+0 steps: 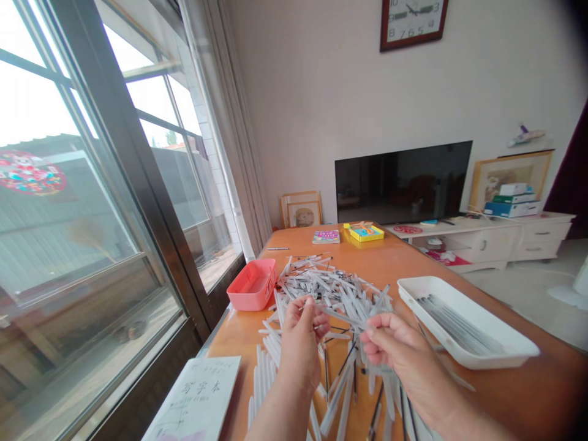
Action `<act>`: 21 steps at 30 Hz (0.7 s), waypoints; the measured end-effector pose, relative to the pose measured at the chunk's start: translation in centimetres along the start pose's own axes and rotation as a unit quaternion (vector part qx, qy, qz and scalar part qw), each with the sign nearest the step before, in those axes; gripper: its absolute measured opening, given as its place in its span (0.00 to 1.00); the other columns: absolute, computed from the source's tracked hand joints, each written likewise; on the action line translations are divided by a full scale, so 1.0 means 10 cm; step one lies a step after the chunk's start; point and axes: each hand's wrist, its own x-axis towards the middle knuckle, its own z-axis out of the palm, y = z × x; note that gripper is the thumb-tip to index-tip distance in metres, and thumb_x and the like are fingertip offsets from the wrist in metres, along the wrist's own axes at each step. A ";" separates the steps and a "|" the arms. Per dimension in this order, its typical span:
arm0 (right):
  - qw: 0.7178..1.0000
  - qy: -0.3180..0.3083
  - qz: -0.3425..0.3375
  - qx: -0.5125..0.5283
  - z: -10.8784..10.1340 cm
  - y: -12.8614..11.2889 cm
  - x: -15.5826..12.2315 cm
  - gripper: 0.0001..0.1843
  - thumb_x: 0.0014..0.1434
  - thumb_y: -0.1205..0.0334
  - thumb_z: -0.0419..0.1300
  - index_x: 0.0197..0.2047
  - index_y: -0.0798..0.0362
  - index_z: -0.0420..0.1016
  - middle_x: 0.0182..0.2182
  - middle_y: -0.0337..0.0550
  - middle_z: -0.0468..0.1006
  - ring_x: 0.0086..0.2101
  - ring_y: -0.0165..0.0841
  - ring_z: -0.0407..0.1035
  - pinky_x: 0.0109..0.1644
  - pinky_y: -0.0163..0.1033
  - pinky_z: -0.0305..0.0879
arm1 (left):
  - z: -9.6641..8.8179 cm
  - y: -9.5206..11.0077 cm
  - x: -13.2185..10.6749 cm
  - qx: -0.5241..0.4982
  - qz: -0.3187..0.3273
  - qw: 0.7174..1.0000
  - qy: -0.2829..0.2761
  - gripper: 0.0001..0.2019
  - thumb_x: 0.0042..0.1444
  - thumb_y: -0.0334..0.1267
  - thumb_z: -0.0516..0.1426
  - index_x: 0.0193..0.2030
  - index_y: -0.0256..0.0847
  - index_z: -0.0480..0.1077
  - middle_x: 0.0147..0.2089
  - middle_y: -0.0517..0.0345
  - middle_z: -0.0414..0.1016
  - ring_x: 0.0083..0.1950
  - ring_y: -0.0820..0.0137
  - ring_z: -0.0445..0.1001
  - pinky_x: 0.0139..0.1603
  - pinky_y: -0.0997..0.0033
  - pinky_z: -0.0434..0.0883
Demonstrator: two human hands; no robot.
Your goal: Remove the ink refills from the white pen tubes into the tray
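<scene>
A large heap of white pen barrels and thin dark refills (pixel 331 288) lies spread over the orange table (pixel 390 257). My left hand (pixel 301 340) is raised above the heap with its fingers pinched on one end of a white pen barrel (pixel 342 316). My right hand (pixel 397 352) holds the other end of that same barrel, fingers curled round it. More barrels and refills lie under and between my forearms.
A white tray (pixel 468 327) with several grey pens sits at the right. A pink box (pixel 252 285) stands left of the heap, a white notebook (pixel 197 398) at the near left corner. Books and a yellow box (pixel 362 231) lie at the far end. Window at left.
</scene>
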 end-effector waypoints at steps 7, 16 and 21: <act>0.997 0.021 -0.016 0.066 -0.04 -0.10 0.00 0.16 0.58 0.48 0.66 0.40 0.52 0.73 0.32 0.43 0.81 0.32 0.32 0.71 0.37 0.39 0.68 | -0.05 -0.05 0.04 0.036 -0.012 0.999 -0.033 0.16 0.53 0.47 0.67 0.41 0.39 0.70 0.33 0.58 0.73 0.33 0.75 0.73 0.36 0.76 0.70; 0.999 0.024 -0.019 0.024 -0.19 -0.10 0.10 0.12 0.57 0.54 0.65 0.39 0.52 0.72 0.31 0.40 0.79 0.32 0.31 0.69 0.36 0.36 0.64 | -0.07 -0.09 0.06 0.050 -0.042 0.997 -0.048 0.20 0.52 0.39 0.66 0.51 0.35 0.74 0.39 0.52 0.78 0.37 0.71 0.77 0.44 0.69 0.73; 0.997 0.049 -0.054 -0.035 -0.23 -0.10 0.13 0.10 0.56 0.55 0.64 0.36 0.51 0.72 0.27 0.37 0.76 0.30 0.32 0.68 0.35 0.37 0.63 | -0.04 -0.08 0.06 0.029 -0.040 0.999 -0.022 0.20 0.52 0.34 0.64 0.53 0.35 0.73 0.44 0.47 0.80 0.44 0.66 0.79 0.53 0.63 0.73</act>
